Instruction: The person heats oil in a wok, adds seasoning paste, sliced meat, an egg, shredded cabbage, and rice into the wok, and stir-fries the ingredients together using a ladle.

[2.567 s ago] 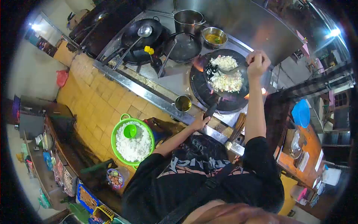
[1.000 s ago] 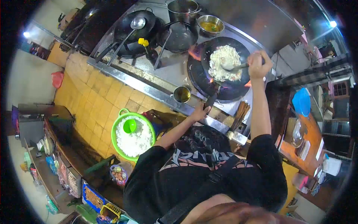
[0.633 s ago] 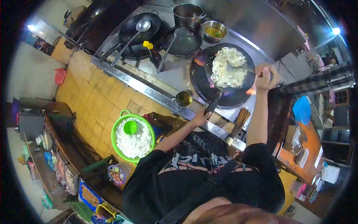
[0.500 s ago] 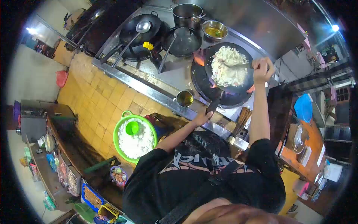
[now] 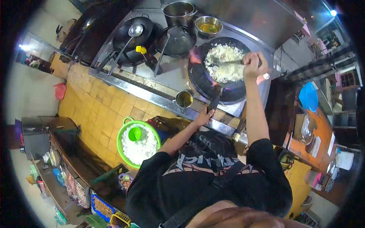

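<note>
My left hand (image 5: 204, 116) is closed around the dark handle (image 5: 215, 101) of a black wok (image 5: 231, 85). White rice mixed with small bits (image 5: 224, 72) lies in the wok, and flames show at its left side. My right hand (image 5: 254, 65) grips a spatula (image 5: 236, 62) from above at the wok's right edge. Its far end reaches into the rice and is smeared by motion. Near my left hand, a metal mug (image 5: 184, 99) with dark liquid stands on the stove's front ledge.
Left of the burner are another wok with a ladle (image 5: 135, 30), a pan (image 5: 178, 43) and a yellow-capped bottle (image 5: 141, 49). A pot (image 5: 178, 13) and steel bowl (image 5: 208, 26) stand behind. A green basin (image 5: 120, 146) of white rice is at my left.
My right hand has moved the spatula, and the rice is shifted and spread differently in the wok. My left hand stays on the handle. The whole view has shifted slightly.
</note>
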Available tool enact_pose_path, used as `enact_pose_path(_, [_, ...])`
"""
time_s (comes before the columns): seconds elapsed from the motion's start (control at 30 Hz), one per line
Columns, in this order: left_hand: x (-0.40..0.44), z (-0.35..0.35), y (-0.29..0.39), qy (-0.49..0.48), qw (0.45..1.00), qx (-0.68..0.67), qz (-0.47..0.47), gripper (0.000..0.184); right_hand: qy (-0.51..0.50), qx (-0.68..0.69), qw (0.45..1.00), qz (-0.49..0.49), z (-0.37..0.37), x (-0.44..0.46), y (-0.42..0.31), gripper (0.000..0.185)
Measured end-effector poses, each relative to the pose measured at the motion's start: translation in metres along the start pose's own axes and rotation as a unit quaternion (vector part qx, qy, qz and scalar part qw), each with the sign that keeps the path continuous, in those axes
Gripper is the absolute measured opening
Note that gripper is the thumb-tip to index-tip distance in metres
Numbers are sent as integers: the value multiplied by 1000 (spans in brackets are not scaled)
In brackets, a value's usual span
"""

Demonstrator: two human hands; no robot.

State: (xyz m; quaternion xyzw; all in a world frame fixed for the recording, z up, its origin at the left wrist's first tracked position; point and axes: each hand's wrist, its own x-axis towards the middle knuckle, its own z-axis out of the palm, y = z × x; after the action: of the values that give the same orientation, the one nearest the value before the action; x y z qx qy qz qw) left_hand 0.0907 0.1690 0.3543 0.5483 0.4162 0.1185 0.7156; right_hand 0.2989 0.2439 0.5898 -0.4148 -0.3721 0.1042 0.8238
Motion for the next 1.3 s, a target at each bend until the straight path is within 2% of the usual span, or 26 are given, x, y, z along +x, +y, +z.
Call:
enact_pose_path(0.07, [-5,2,-3,-11,1000,-7,-5,42,-55,-33,997,-31,4,17,-12,25])
enact_pose_path(0.13, [-2,0,9,29,999,35,30,40,-46,7,999,-4,16,16,-35,24])
enact_pose_path(0.2, [-1,-2,9,-12,1000,-5,8,42,9,95,993,66,13,-2,-25,17])
enact_pose_path(0.27, [4,-2,3,-19,1000,3,-11,39,-28,91,995,30,-9,0,-4,16])
enact_pose_path(0.3, [2,-8,9,-66,997,27,7,44,-49,-38,997,-53,-16,6,-3,14])
enact_pose_path(0.33, [2,-10,-3,-53,998,27,10,44,-68,-162,975,-134,-6,7,-9,11])
enact_pose_path(0.4, [22,-5,-30,-27,994,-5,104,49,22,-4,997,72,11,-3,-49,24])
enact_pose_path(0.5, [32,-5,-49,-34,995,52,80,55,-22,-16,998,61,17,-22,-42,24])
enact_pose_path(0.6, [45,-5,-59,-23,993,78,88,51,-147,-184,972,-9,8,-17,-34,23])
enact_pose_path(0.67, [57,1,-75,9,998,23,55,44,-178,-99,979,-10,7,-34,-50,24])
enact_pose_path(0.73, [40,0,-58,3,993,0,122,41,-252,-182,949,-48,-7,-44,-31,24])
enact_pose_path(0.77, [21,0,-31,33,996,36,73,41,-260,-239,932,-83,-11,-48,-27,22])
enact_pose_path(0.8, [19,-7,-26,-11,994,69,79,40,-266,-294,911,-117,-16,-52,-22,22])
enact_pose_path(0.83, [16,-8,-24,2,996,45,82,40,-251,-311,914,-72,-21,-59,-22,18])
enact_pose_path(0.9, [16,-5,-24,12,996,21,89,39,-206,-463,846,-164,-31,-74,-39,17])
enact_pose_path(0.93, [24,-6,-30,9,994,57,98,37,-170,-222,949,145,-71,-90,-33,17])
enact_pose_path(0.97, [31,-5,-31,3,990,93,106,36,-109,54,895,429,-104,-102,-25,20])
enact_pose_path(1.03, [11,-9,-1,0,991,101,83,35,1,47,847,530,-74,-118,-59,28])
enact_pose_path(1.07, [4,-10,11,1,993,109,51,35,99,101,794,591,-88,-124,-33,26])
enact_pose_path(1.1, [28,-6,-18,25,988,140,62,37,114,121,787,594,-122,-138,9,20])
enact_pose_path(1.13, [24,-5,-14,17,988,143,63,37,-26,236,711,662,-157,-143,36,18])
enact_pose_path(1.17, [20,-6,-6,3,988,146,38,38,-85,-33,775,626,-155,-154,31,20])
enact_pose_path(1.2, [17,-10,1,-6,989,148,13,40,-139,-300,774,540,-152,-164,30,21])
enact_pose_path(1.23, [21,-10,-9,-7,988,151,12,40,-136,-298,775,541,-169,-171,34,21])
enact_pose_path(1.27, [25,-8,-18,-7,989,149,26,40,-219,-494,783,309,-190,-177,34,23])
enact_pose_path(1.3, [31,-7,-24,-7,988,146,42,40,-280,-641,713,45,-203,-179,37,25])
